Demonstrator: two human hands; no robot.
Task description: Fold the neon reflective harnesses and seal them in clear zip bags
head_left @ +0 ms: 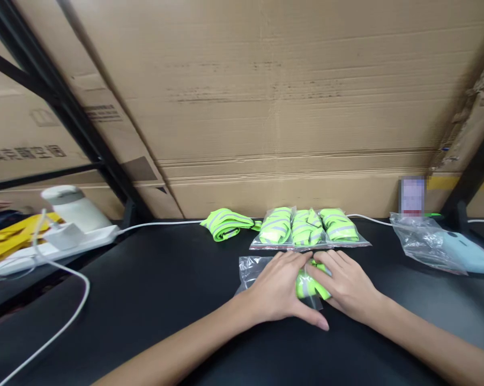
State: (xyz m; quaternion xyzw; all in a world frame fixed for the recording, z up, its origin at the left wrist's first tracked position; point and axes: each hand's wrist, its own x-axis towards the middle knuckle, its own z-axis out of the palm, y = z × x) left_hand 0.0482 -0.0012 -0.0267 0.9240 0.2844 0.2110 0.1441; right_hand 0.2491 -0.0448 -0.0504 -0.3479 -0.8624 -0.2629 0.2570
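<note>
At the front middle of the table lies a folded neon-yellow reflective strap bundle [307, 284], with a clear plastic bag [252, 271] around or under it. My right hand [348, 281] has its fingers curled round the bundle's right side. Across the bag from the left reaches my left hand [280, 284], its thumb stretched out and its fingertips touching the bundle's upper edge. Just behind, several similar bundles sit in clear bags [274, 226]. Left of these is a loose folded reflective bundle [228, 224]. The hands hide part of the bag.
A cardboard wall [266, 107] closes the back of the black table [153, 300]. On the left stand a white bottle [76, 206] and a power strip [101, 236] with a white cable [87, 289]. To the right lie a crumpled plastic bag [421, 241] and a light-blue phone case [469, 252].
</note>
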